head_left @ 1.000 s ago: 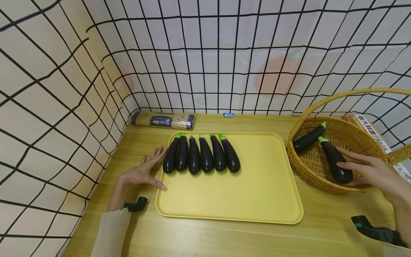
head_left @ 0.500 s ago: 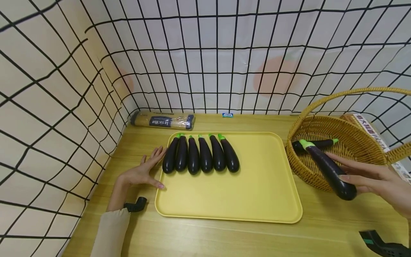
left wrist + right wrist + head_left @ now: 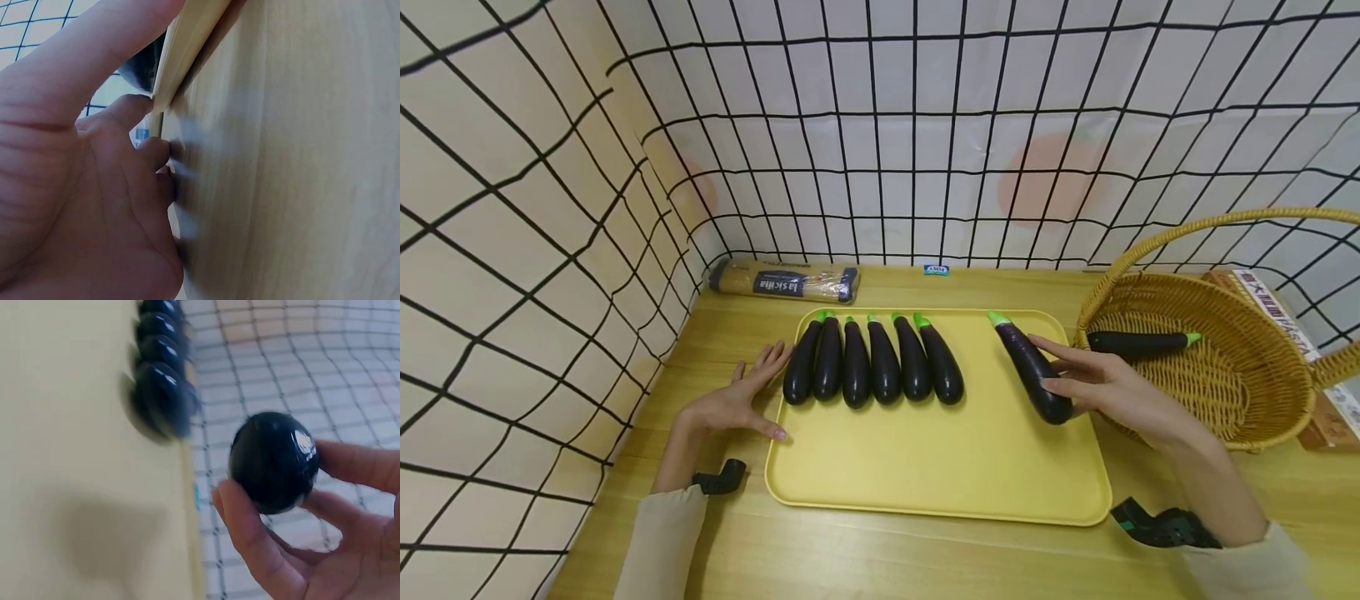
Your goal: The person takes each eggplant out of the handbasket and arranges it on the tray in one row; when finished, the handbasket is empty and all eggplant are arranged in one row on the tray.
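My right hand (image 3: 1112,392) grips an eggplant (image 3: 1030,367) by its thick end over the right part of the yellow tray (image 3: 925,467). In the right wrist view the eggplant's round end (image 3: 273,462) sits between thumb and fingers, apart from the tray, with a shadow below. Several eggplants (image 3: 885,362) lie side by side in a row on the tray's left part, green stems toward the back. My left hand (image 3: 730,407) rests at the tray's left edge, fingers spread. The left wrist view shows its fingers (image 3: 128,111) against the tray's side (image 3: 187,50).
At the right stands a wicker basket (image 3: 1270,408) with a tall handle and one eggplant (image 3: 1142,342) inside. A box (image 3: 1333,417) lies beyond it. A spaghetti pack (image 3: 782,282) and a small blue packet (image 3: 936,269) lie behind the tray. Black netting (image 3: 913,142) borders the table.
The right hand has lifted the eggplant out of the basket and carried it left over the tray. The other eggplant in the basket has rolled to lie crosswise. The left hand has stayed put.
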### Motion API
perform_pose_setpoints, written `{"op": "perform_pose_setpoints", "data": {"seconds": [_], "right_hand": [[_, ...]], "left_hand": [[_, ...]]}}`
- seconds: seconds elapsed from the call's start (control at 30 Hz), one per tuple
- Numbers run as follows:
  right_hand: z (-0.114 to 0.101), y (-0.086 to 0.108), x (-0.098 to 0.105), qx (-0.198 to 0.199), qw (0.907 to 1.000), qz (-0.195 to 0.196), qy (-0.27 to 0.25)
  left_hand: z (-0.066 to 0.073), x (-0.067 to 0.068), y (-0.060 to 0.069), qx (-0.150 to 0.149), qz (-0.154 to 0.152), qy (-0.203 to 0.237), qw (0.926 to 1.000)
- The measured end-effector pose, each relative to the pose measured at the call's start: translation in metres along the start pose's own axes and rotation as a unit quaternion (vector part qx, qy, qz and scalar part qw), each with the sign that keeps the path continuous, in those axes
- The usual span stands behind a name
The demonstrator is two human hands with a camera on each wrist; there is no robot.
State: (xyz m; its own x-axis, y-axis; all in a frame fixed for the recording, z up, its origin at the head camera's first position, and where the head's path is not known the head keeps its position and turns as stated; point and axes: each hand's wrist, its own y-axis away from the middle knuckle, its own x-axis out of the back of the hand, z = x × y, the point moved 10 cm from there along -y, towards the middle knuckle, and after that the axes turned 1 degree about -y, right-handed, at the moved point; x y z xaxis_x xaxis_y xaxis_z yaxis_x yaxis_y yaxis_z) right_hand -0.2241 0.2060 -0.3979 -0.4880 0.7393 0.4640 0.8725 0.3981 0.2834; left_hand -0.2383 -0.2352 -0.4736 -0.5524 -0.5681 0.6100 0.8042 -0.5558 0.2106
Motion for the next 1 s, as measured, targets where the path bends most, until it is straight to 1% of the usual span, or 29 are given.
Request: {"op": "perform_pose_setpoints", "data": {"seconds": [0.1, 0.2, 0.33, 0.47, 0.6, 0.73, 0.8, 1.0], "right_hand": [[-0.004, -0.024, -0.015, -0.001, 0.9998, 0.0, -0.018], [-0.008, -0.044, -0.027, -0.002, 0.9997, 0.0, -0.026], [-0.011, -0.062, -0.036, -0.008, 0.9996, 0.003, -0.026], [-0.009, -0.074, -0.044, -0.017, 0.9994, 0.01, -0.028], [-0.003, -0.086, -0.051, -0.021, 0.9995, 0.02, -0.012], [0.0, -0.092, -0.058, -0.024, 0.9991, 0.029, 0.017], [-0.001, -0.092, -0.059, -0.021, 0.9987, 0.033, 0.034], [-0.004, -0.09, -0.06, -0.014, 0.9969, 0.044, 0.064]], "left_hand": [[0.0, -0.001, -0.001, 0.006, -0.001, 0.001, 1.0], [0.0, -0.001, -0.002, 0.008, -0.003, 0.004, 1.0], [0.0, -0.002, -0.002, 0.008, -0.003, 0.007, 0.9999], [-0.001, -0.001, -0.002, 0.005, -0.001, 0.002, 1.0], [-0.002, 0.0, -0.002, 0.004, 0.001, -0.001, 1.0], [-0.003, 0.0, -0.002, 0.005, 0.0, -0.002, 1.0], [-0.002, -0.001, -0.002, 0.005, 0.0, -0.002, 1.0], [-0.003, -0.001, -0.002, 0.003, 0.001, 0.001, 1.0]]}}
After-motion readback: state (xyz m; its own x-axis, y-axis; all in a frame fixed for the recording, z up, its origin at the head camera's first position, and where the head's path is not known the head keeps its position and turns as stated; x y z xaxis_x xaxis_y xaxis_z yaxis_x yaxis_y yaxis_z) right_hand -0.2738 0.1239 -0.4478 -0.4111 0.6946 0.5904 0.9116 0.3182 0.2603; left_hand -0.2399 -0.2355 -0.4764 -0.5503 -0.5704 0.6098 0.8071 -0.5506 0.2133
